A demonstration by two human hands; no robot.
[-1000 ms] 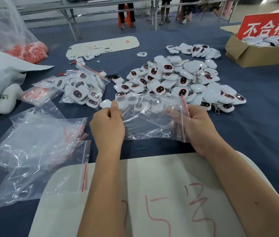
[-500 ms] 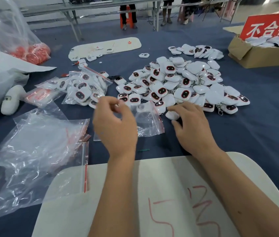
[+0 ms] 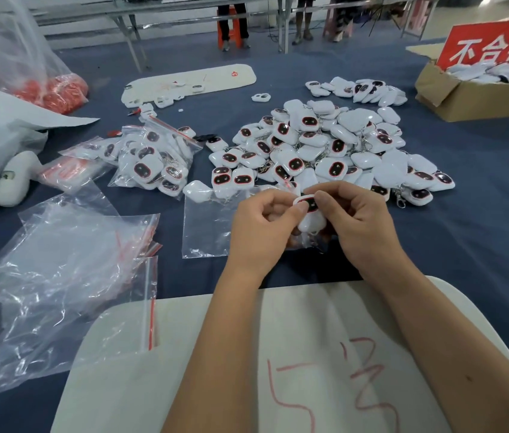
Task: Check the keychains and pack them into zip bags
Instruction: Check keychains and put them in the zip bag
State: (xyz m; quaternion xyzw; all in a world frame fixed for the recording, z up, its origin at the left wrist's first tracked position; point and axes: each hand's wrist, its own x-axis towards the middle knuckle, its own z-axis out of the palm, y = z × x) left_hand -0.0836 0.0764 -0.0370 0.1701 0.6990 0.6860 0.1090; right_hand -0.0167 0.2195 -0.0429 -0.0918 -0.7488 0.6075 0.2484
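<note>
Hands meet over the middle of the blue-covered table [image 3: 481, 245]: the left hand [image 3: 262, 232] and the right hand [image 3: 362, 226] both pinch one white keychain [image 3: 308, 204], its dark red-rimmed face turned up between the thumbs and fingertips, so each hand is grasping it and neither is free. Right under it a second white piece sits against the right palm, though I cannot tell whether it belongs to the same keychain. Beneath the hands lies an open clear zip bag [image 3: 206, 226], flat on the cloth, with the left hand over its right part. Just beyond the fingers spreads the big heap of keychains [image 3: 325, 151], some face up, some showing plain white backs, and a smaller cluster [image 3: 359, 89] lies farther toward the far edge. Left of the heap rests a filled zip bag [image 3: 153, 160] with a red seal strip. Near the left edge a loose stack of empty bags [image 3: 59, 264] is crumpled together, its corner lapping onto the white board [image 3: 309, 354] at the near edge, which bears red handwriting and carries both forearms. At the far right corner stands a cardboard box [image 3: 471, 98] of white pieces with a red sign [image 3: 493, 45] leaning in it. A white oblong board [image 3: 190, 84] lies toward the far edge.
</note>
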